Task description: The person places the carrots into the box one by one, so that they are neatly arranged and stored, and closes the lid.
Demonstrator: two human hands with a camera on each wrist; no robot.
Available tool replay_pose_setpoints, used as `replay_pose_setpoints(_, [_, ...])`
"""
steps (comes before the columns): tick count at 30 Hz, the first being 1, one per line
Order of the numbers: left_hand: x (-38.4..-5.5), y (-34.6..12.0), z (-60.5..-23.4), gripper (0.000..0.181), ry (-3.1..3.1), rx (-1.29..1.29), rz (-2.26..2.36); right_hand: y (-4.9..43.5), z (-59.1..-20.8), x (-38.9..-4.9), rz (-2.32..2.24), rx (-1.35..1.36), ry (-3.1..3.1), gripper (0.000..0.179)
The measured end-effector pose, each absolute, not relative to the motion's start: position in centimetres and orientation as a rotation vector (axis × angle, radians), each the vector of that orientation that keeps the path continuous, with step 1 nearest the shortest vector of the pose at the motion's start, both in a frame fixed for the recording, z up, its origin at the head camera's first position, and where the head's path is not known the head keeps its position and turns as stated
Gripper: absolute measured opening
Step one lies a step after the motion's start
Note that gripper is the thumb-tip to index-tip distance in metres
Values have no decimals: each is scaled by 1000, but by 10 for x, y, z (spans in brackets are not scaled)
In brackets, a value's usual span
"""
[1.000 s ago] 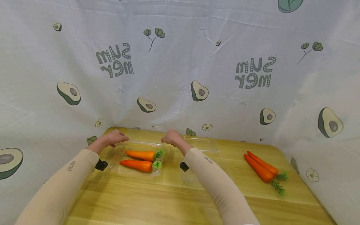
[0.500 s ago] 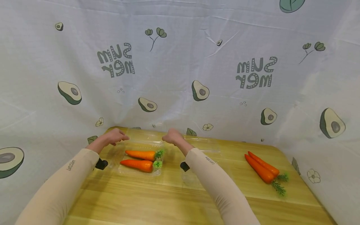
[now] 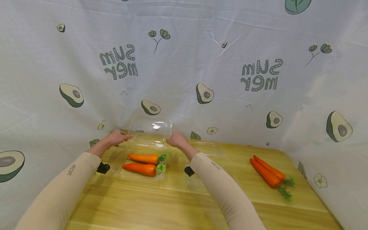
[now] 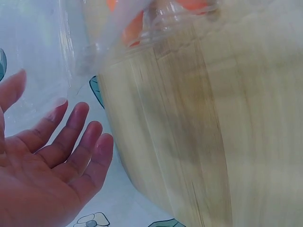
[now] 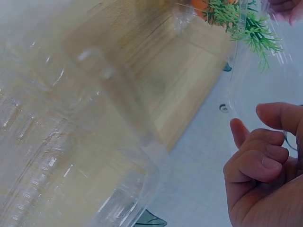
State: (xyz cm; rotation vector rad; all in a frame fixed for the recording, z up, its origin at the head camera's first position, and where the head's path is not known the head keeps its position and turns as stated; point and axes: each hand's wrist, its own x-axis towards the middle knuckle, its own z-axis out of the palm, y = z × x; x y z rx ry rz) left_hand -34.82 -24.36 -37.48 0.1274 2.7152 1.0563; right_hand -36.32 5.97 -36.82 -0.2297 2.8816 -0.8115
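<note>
Two orange carrots [image 3: 141, 169] with green tops lie in a clear plastic box [image 3: 143, 178] on the table. Its clear lid [image 3: 150, 123] is raised, leaning back behind them. My left hand [image 3: 116, 138] is at the lid's left edge. In the left wrist view its fingers [image 4: 75, 116] are spread and gently bent, the index fingertip against the clear plastic, the thumb apart. At the lid's right edge is my right hand [image 3: 177, 140]. The right wrist view shows its thumb and index finger [image 5: 239, 130] around that edge, the other fingers curled.
A second clear plastic box [image 3: 198, 183] stands under and beside the right forearm, partly hidden. Two more carrots [image 3: 267, 171] lie side by side on the right of the wooden table [image 3: 138, 204]. A patterned curtain [image 3: 178, 64] hangs behind the table.
The lid has tilted up from lying back to a steeper angle, its top edge now higher against the curtain. Both hands stay almost in place, the left rising slightly. The carrots have not moved.
</note>
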Motion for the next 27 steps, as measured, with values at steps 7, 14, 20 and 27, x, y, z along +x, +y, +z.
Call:
replay_pose_setpoints(7, [-349,-244,-370,54,2762,133,1075,61,-366,-363,-806,-243,2898,41])
replay_pose_setpoints(14, [-350,-243,-369,53,2790,116,1105,63,-363,-359,-823,-281,2939,45])
replay_pose_setpoints(20, [-346,-243,-366,45,2856,121,1106,64,-362,-357,-833,-253,2959,44])
replay_pose_setpoints(27, [-343,-245,-364,40,2911,145,1119,64,-362,-359,-838,-284,2963,50])
